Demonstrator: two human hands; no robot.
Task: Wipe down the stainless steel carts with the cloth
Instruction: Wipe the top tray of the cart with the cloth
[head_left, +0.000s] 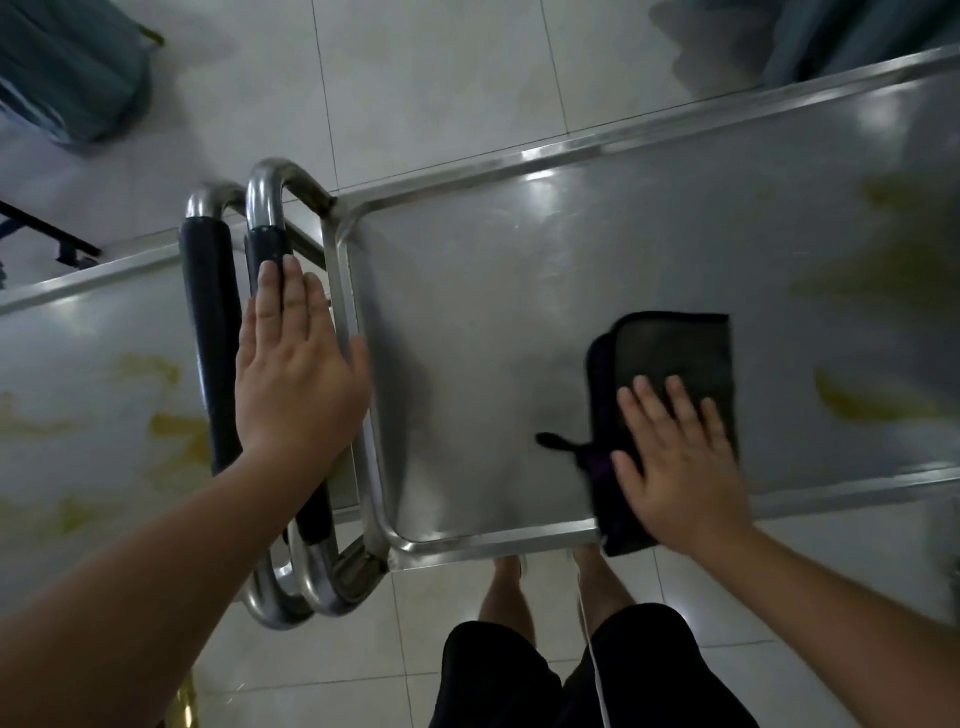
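Two steel carts are seen from above, handle to handle, on a pale tiled floor (441, 78). The right cart (519, 312) fills the frame from centre toward 3 o'clock; its top is bordered by a raised rim. The left cart (93, 374) lies at 9 o'clock, and yellowish smears are noted on its top. Similar yellowish marks are seen on the right cart toward 3 o'clock. The dark cloth (675, 353), folded, lies flat on the right cart's top near its 5 o'clock edge, with one end overhanging the near rim. The right hand (675, 457) is laid palm-down on the cloth, fingers straight and spread, nothing being gripped. The left hand (296, 369) is held flat with fingers extended over the right cart's handle (266, 244), its thumb side near the cart's rim; whether it touches the handle cannot be told. The left cart's handle (205, 312), black-sleeved, lies just beside it at 9 o'clock. The person's legs and black shorts (493, 675) are seen at 6 o'clock. A blurred grey-blue object (67, 73) is noted at 11 o'clock.
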